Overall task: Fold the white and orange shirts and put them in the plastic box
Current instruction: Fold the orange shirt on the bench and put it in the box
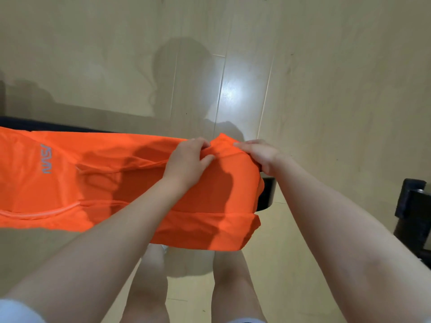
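Note:
The orange shirt [98, 183] lies spread across a dark surface, its grey NASA print at the left and its hem end at the right. My left hand [189, 163] pinches a fold of the cloth near the far right edge. Close beside it, my right hand [258, 155] grips the shirt's far right corner. Both forearms cross over the fabric. The white shirt and the plastic box are out of view.
The dark surface [268, 192] under the shirt shows only as a thin far edge and a corner at the right. A black object [415, 210] stands at the right edge. Pale wooden floor [326, 78] surrounds everything; my legs are below.

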`<action>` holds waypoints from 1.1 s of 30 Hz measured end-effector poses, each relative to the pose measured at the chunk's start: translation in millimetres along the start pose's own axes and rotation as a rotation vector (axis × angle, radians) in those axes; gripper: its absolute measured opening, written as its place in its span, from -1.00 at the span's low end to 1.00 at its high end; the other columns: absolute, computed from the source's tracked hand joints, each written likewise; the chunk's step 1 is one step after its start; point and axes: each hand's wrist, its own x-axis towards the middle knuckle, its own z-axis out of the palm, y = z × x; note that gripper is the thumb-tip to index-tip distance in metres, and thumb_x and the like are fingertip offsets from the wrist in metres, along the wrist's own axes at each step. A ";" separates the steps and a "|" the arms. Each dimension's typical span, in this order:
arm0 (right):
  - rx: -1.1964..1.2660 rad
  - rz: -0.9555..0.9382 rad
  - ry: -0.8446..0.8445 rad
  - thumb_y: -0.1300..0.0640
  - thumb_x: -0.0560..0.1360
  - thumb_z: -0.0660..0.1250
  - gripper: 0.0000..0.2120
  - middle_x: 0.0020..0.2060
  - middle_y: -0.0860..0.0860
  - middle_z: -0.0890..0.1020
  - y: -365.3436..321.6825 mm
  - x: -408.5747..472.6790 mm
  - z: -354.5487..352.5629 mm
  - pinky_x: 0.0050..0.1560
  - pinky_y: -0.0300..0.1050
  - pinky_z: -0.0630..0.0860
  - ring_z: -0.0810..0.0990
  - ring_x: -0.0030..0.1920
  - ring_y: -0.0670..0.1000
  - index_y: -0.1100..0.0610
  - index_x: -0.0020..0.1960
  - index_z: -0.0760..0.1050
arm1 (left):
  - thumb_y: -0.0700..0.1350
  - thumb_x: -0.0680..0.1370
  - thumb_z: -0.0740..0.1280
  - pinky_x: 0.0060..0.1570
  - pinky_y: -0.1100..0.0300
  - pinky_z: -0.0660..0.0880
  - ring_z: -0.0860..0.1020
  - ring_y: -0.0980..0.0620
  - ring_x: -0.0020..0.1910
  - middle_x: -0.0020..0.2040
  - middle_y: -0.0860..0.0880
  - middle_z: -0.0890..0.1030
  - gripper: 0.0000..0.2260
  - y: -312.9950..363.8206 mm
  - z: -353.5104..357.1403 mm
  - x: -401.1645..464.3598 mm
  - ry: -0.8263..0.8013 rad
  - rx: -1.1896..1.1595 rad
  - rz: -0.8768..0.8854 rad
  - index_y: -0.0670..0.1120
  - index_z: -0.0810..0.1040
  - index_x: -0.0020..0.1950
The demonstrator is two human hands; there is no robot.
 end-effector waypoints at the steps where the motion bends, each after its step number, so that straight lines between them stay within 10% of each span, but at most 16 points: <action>1: 0.030 -0.030 0.012 0.11 0.49 0.34 -0.92 -0.27 0.03 0.59 1.0 -4.4 -0.1 -0.37 -0.28 0.51 0.57 -0.37 -0.10 0.13 -0.10 0.53 | -0.14 0.48 0.36 0.07 0.10 0.38 0.54 -0.13 0.09 0.06 -0.16 0.61 -0.80 1.3 -2.1 -3.7 -0.014 -0.036 0.003 -0.15 0.54 0.07; 4: 0.144 -0.239 0.133 0.29 0.47 0.33 -0.80 -0.36 -0.01 0.48 4.1 -16.2 -2.0 -0.53 -0.37 0.36 0.44 -0.55 -0.24 0.07 -0.27 0.42 | -0.22 0.45 0.36 0.01 0.05 0.42 0.54 -0.16 -0.01 -0.04 -0.14 0.60 -0.89 5.8 -7.5 -16.4 -0.057 -0.045 0.041 -0.14 0.52 -0.03; 8: 0.256 -0.404 0.174 0.39 0.43 0.28 -0.72 -0.10 -0.10 0.53 9.5 -50.8 -9.3 -0.40 -0.34 0.34 0.49 -0.26 -0.15 0.04 -0.30 0.40 | -0.29 0.42 0.33 0.02 -0.06 0.43 0.51 -0.18 -0.01 -0.06 -0.14 0.54 -0.87 8.2 -10.2 -27.4 -0.084 0.040 0.056 -0.15 0.50 -0.06; 13: 0.100 -0.251 0.403 0.39 0.43 0.25 -0.65 0.22 -0.01 0.38 74.2 -72.3 -5.9 0.27 -0.13 0.35 0.41 0.26 -0.02 -0.08 -0.23 0.47 | -0.29 0.40 0.30 0.01 0.00 0.35 0.50 -0.19 0.06 -0.01 -0.16 0.54 -0.78 6.9 -3.9 -36.0 -0.108 0.275 0.164 -0.13 0.52 0.03; 18: 0.316 -0.136 0.466 0.15 0.55 0.17 -0.89 -0.21 0.04 0.49 89.9 -76.8 17.9 -0.28 -0.21 0.42 0.44 -0.32 -0.04 0.09 -0.15 0.42 | -0.29 0.34 0.31 -0.18 -0.03 0.45 0.57 -0.21 -0.17 -0.16 -0.16 0.58 -0.70 -6.2 13.6 -45.2 -0.137 0.418 0.299 -0.09 0.57 0.05; 23: 0.216 -0.130 0.662 -0.22 0.38 0.31 -0.67 -0.26 -0.03 0.50 61.2 -58.7 31.1 -0.09 -0.06 0.41 0.47 -0.24 0.00 0.04 -0.27 0.39 | -0.25 0.28 0.34 -0.34 0.03 0.48 0.56 -0.17 -0.35 -0.29 -0.12 0.55 -0.69 -13.7 20.8 -52.4 -0.139 0.465 0.331 -0.06 0.59 0.00; 28: -0.234 -0.226 0.732 -0.03 0.41 0.35 -0.59 0.05 0.11 0.58 38.4 -51.7 26.6 0.00 0.00 0.46 0.54 0.09 0.16 0.15 0.15 0.37 | -0.23 0.31 0.43 -0.17 -0.01 0.45 0.54 -0.22 -0.13 -0.02 -0.18 0.55 -0.58 2.6 25.9 -48.1 -0.141 0.383 0.335 -0.05 0.54 0.16; 33: -0.411 -0.258 0.738 0.20 0.45 0.16 -0.84 -0.14 0.22 0.63 39.2 -53.5 3.0 -0.20 -0.06 0.43 0.57 -0.10 0.24 0.24 -0.14 0.49 | -0.15 0.50 0.24 0.13 0.05 0.25 0.40 -0.13 0.18 0.21 -0.08 0.45 -0.54 25.2 42.6 -43.4 -0.218 0.443 0.289 0.03 0.31 0.40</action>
